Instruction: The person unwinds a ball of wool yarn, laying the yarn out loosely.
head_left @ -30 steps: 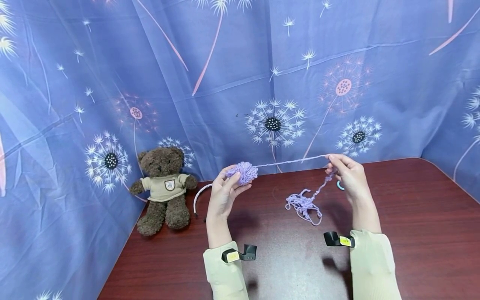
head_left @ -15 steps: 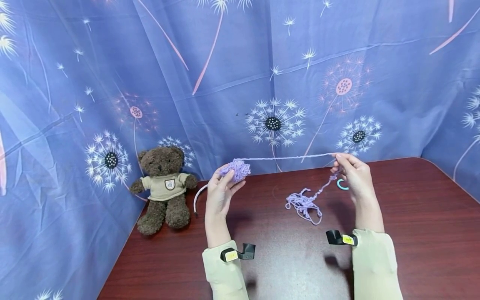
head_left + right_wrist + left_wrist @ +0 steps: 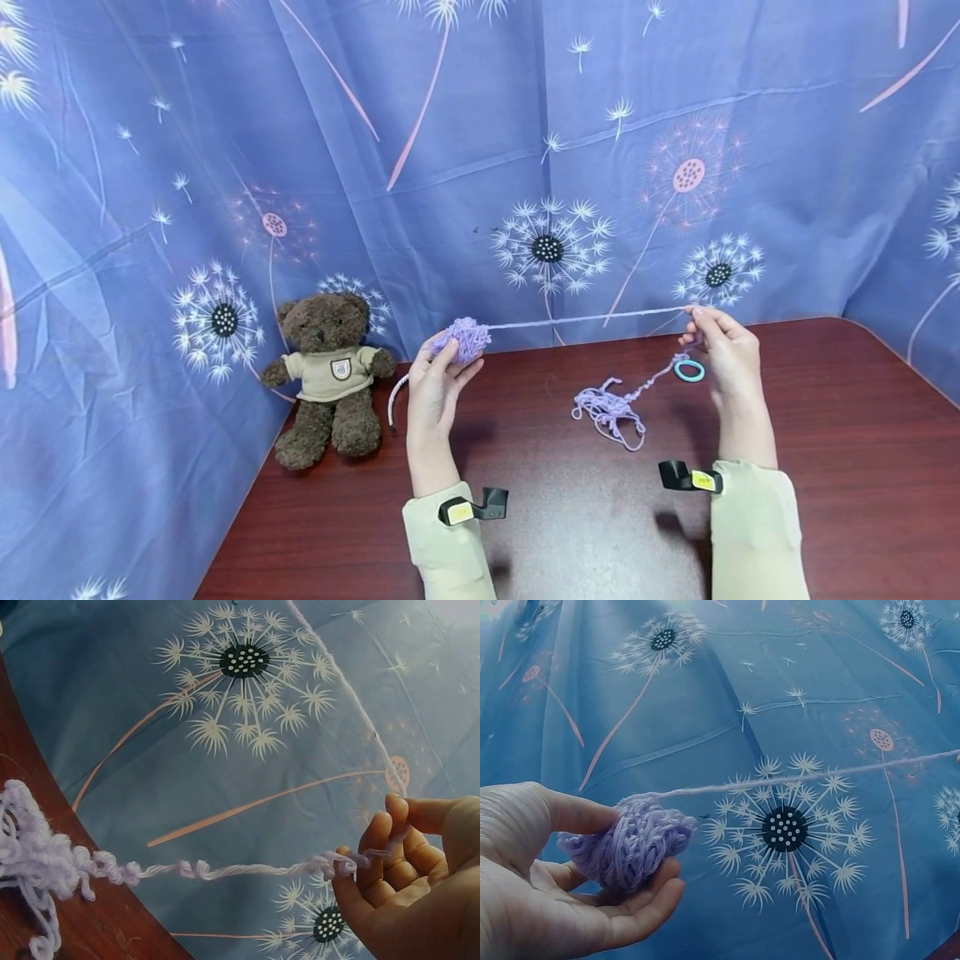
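Left hand (image 3: 437,392): gripping the ball, thumb over the near side, fingers bent underneath.
Ball (image 3: 641,832): lilac yarn, in the left hand and raised off the table; its far end sticks out past the fingertips.
Right hand (image 3: 729,358): thumb and forefinger pinching the strand; other fingers curled, yarn trailing through them.
Strand (image 3: 585,319): runs from the ball across to the right pinch, near straight, so likely under light pull.
Tail (image 3: 322,864): leaves the right hand's lower fingers, kinked and looped, down to the tangle.
Tangle (image 3: 609,408): loose heap on the table, left of the right hand and below it, well apart from the left.
Feel: ball probably light, soft and squashy; nothing to break, though a hard squeeze would likely bunch the loops. Fuzzy surface, so I judge little slip.
Hold, ball: best cupped about its middle, fingers clear of where the strand comes off.
Hold, strand: fingertip pinch seems enough; a tug may tighten the kinks in the tail.
Ring (image 3: 690,381): turquoise, just left of the right hand in the head view; cannot tell if the tail touches it.
Band (image 3: 391,402): white, left of the left hand, partly hidden behind it.
Bear (image 3: 322,383): brown, pale top, farther left of the left hand.
Table (image 3: 570,517): dark red-brown, below both hands.
Curtain (image 3: 450,250): blue, dandelion print, beyond both hands.
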Demonstrator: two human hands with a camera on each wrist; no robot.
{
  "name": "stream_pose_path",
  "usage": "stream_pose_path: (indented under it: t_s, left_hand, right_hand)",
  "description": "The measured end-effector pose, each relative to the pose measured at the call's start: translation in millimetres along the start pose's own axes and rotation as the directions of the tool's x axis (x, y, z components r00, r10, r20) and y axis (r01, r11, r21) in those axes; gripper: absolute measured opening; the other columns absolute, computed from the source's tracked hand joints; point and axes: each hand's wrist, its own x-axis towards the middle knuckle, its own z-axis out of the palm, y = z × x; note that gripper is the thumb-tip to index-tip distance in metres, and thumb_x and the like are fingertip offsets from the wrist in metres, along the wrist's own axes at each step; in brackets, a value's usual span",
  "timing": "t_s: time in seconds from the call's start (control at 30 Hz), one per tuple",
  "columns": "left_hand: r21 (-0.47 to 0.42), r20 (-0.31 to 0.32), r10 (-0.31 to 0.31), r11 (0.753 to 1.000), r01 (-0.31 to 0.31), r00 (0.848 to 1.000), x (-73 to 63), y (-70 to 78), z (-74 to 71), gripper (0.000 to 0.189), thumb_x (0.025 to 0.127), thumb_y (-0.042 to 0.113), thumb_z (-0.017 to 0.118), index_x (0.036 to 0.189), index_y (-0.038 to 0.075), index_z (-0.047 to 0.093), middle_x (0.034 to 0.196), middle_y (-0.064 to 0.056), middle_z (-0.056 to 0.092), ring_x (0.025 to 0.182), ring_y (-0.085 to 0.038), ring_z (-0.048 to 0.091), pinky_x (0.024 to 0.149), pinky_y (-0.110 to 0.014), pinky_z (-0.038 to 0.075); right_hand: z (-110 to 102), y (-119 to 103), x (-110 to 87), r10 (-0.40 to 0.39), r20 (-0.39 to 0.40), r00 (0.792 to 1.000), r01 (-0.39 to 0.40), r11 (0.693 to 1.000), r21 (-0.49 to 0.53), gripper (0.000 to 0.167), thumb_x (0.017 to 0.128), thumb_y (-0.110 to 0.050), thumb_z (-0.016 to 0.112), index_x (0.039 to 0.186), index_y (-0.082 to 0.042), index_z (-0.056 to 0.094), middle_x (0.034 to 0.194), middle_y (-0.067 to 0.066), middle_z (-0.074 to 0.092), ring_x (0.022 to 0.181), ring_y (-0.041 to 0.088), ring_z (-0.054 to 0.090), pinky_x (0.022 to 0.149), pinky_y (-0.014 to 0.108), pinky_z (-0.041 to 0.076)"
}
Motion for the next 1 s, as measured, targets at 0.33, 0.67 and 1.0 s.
stream_pose_path:
  t_s: [0.33, 0.67, 1.0]
  left_hand:
    - [-0.013, 0.023, 0.004, 1.0, -0.004, 1.0, 0.1, -2.0, 0.9, 0.015, 0.099, 0.002, 0.045, 0.114, 0.005, 0.047, 0.107, -0.004, 0.062, 0.087, -0.014, 0.069, 0.082, -0.035, 0.059]
    - [-0.002, 0.049, -0.006, 1.0, 0.006, 0.999, 0.1, -8.7, 9.0, 0.016, 0.096, 0.0, 0.049, 0.103, 0.013, 0.055, 0.099, 0.002, 0.07, 0.08, -0.009, 0.068, 0.07, -0.028, 0.059]
    - [0.036, 0.083, -0.041, 0.999, 0.038, 0.996, -0.3, -15.2, 21.5, 0.018, 0.095, 0.0, 0.051, 0.105, 0.015, 0.054, 0.097, 0.002, 0.068, 0.075, -0.009, 0.067, 0.069, -0.027, 0.058]
  right_hand:
    - [2, 5, -0.3, 0.02, 0.082, 0.996, -0.012, 0.994, -0.105, 0.018, 0.096, -0.013, 0.06, 0.086, -0.02, 0.074, 0.066, -0.008, 0.065, 0.059, 0.003, 0.063, 0.061, 0.014, 0.054]
    - [15, 12, -0.8, 0.026, 0.116, 0.993, -0.001, 0.977, -0.211, 0.018, 0.095, -0.015, 0.062, 0.085, -0.025, 0.072, 0.068, -0.011, 0.065, 0.063, 0.0, 0.062, 0.062, 0.013, 0.052]
    - [32, 20, -4.4, 0.061, 0.2, 0.978, 0.012, 0.938, -0.346, 0.015, 0.097, -0.019, 0.06, 0.09, -0.029, 0.069, 0.078, -0.018, 0.068, 0.075, -0.003, 0.065, 0.075, 0.011, 0.054]
